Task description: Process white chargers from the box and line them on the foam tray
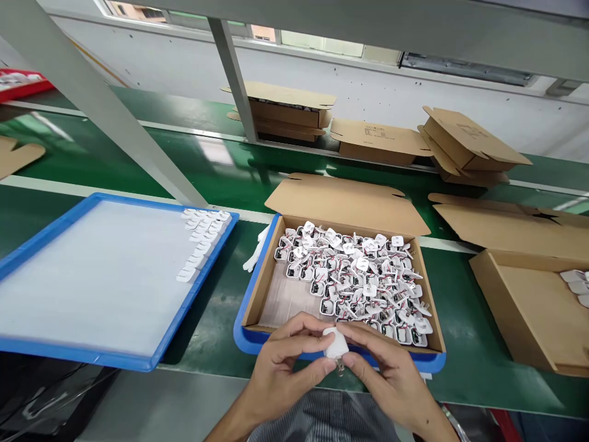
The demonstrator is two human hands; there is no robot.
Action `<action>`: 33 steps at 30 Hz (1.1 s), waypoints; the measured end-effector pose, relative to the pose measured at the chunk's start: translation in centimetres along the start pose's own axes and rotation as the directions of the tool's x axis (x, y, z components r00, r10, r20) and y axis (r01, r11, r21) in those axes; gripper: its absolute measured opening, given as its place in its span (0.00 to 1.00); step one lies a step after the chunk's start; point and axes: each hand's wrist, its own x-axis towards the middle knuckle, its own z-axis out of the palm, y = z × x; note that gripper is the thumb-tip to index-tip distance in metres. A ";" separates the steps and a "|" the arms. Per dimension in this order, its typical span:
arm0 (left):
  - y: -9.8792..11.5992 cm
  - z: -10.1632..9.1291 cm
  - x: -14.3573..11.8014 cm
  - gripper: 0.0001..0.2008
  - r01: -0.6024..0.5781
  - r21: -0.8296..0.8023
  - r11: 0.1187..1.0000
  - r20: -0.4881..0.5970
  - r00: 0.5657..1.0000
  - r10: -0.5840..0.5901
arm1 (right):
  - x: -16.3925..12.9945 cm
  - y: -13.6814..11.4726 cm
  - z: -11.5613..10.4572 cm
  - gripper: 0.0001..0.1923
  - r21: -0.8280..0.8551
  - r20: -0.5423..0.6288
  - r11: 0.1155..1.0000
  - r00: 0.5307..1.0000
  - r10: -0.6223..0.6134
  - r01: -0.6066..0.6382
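Note:
A small white plug adapter (336,344) with metal prongs pointing down is pinched between both hands, just over the near edge of a cardboard box. My left hand (294,356) grips its left side with thumb and fingers. From the right, my right hand (384,362) closes on the same adapter with thumb and fingertips. Beyond the hands, the cardboard box (276,304) holds many white adapter housings (363,264), open, with loose caps and red wires showing. Under that box is a blue tray (242,331).
On the left lies a blue-rimmed white tray (110,270) with white pieces (200,242) along its right side. Another cardboard box (515,307) stands at right with a few white pieces. Closed boxes (377,138) sit behind the conveyor; a grey post (115,123) slants at left.

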 end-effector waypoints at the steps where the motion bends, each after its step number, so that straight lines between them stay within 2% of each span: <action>1: 0.1 0.0 -0.1 0.20 -0.011 0.015 1.000 0.001 1.000 0.011 | 0.0 -0.1 0.0 0.21 0.016 -0.006 1.000 1.000 -0.004 0.004; 7: 0.0 0.0 -0.4 0.20 -0.072 0.087 0.994 0.013 0.997 0.071 | 0.4 -0.5 0.4 0.18 0.072 -0.064 0.994 0.995 -0.072 0.077; 13: 0.1 0.4 -0.9 0.19 -0.068 0.106 0.992 0.002 0.998 0.068 | 0.5 -0.9 0.3 0.17 0.089 -0.044 0.988 0.991 -0.125 0.128; 17: 0.2 0.7 -1.0 0.16 -0.035 0.070 0.997 -0.016 0.999 0.036 | 0.3 -1.1 0.0 0.20 0.074 -0.004 0.987 0.989 -0.145 0.145; 20: 0.2 0.8 -0.8 0.13 0.030 0.014 0.999 -0.013 0.999 -0.030 | 0.1 -1.1 -0.2 0.21 0.050 0.016 0.987 0.988 -0.152 0.151; 27: 0.5 0.5 -0.1 0.13 0.211 -0.097 0.973 0.016 0.977 -0.210 | -1.1 0.0 -0.2 0.26 -0.073 0.021 0.997 0.999 -0.033 0.034; 31: 0.8 -0.1 -0.2 0.12 0.316 -0.201 0.927 0.068 0.949 -0.309 | -1.7 0.4 0.0 0.26 -0.063 0.015 0.989 0.991 0.132 -0.131; 33: 0.9 -0.5 -0.4 0.17 0.375 -0.273 0.886 0.128 0.927 -0.352 | -1.9 0.3 0.0 0.24 -0.052 -0.001 0.977 0.978 0.209 -0.209</action>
